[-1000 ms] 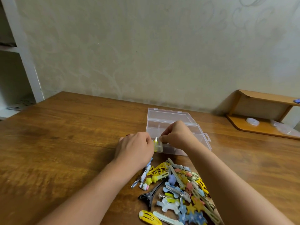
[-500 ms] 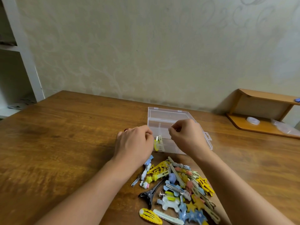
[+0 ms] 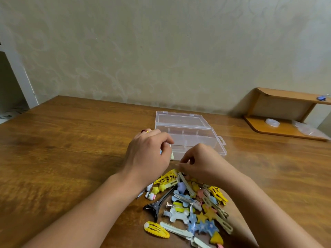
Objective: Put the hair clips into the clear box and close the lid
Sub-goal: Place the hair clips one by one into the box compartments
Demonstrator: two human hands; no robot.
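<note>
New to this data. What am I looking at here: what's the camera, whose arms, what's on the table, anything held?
There is no robot here. A person wears one wide-angle camera on the head, looking forward and down, so both arms enter from the bottom of the picture.

On the wooden table stands a clear box with dividers, its lid open and lying back toward the wall. Nearer the person lies a loose pile of hair clips, mostly yellow, blue and white, plus a black clip.

The left hand is curled beside the box's front corner and pinches a small pale clip. The right hand reaches its curled fingers down at the far edge of the pile; whether it has gripped a clip cannot be told.

A small wooden shelf stands at the far right.
</note>
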